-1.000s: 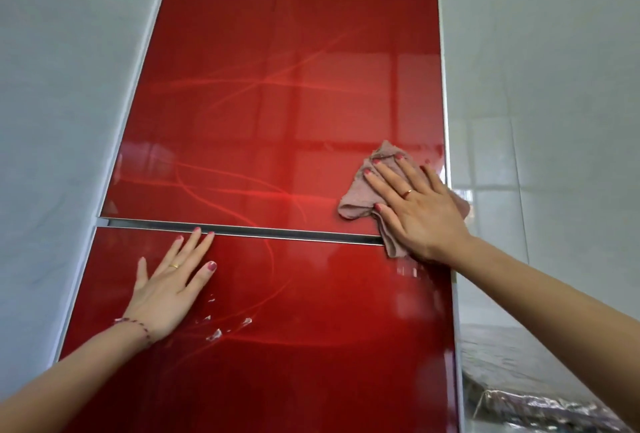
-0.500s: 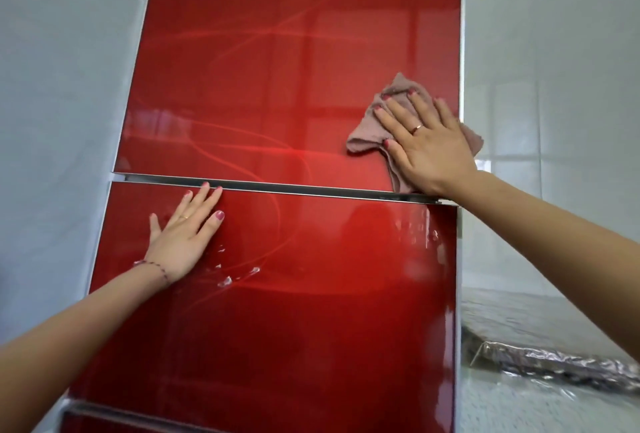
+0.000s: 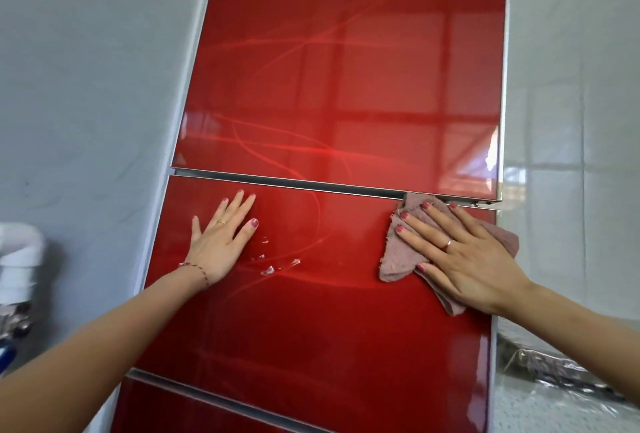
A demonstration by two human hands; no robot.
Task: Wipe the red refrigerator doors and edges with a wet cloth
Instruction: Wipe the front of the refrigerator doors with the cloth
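Grey wall (image 3: 86, 103), glossy tiled wall (image 3: 571, 121)

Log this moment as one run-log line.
right hand: presses pink cloth flat on middle door, right edge | left hand: flat on same door | upper door: untouched

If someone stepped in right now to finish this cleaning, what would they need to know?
Left hand: flat, fingers straight, bracing on the middle door near its left side.
Right hand: flat on the pink cloth, pressing it against the middle door's top right corner, just under the metal gap strip.
Done: cannot tell how much has been wiped; the upper door shows faint streaks.
Left: small white specks beside the left hand, the rest of the middle door, the lower door, and the edges.
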